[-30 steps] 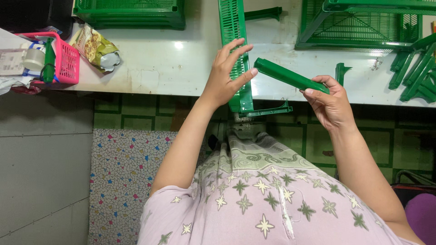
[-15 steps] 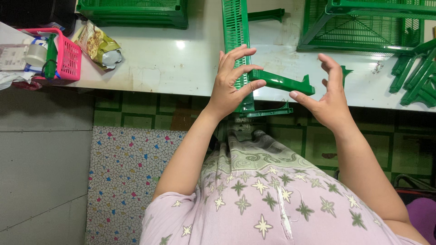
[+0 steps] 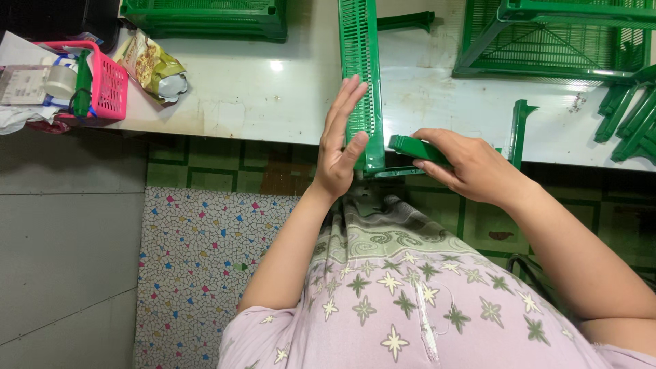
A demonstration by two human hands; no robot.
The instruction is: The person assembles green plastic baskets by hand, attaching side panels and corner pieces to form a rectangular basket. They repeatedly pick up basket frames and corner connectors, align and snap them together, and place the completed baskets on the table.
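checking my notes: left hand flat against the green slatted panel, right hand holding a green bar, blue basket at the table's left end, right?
Not quite: the basket is pink, as the head view shows. The left hand against the green slatted panel and the right hand on the green bar are correct.

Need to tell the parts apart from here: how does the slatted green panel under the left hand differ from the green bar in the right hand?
The slatted panel is long, full of slots, and stands on edge running away from the person; the green bar is short, solid and lies crosswise. The left hand rests flat against the panel; the right hand grips the bar. Both are green plastic.
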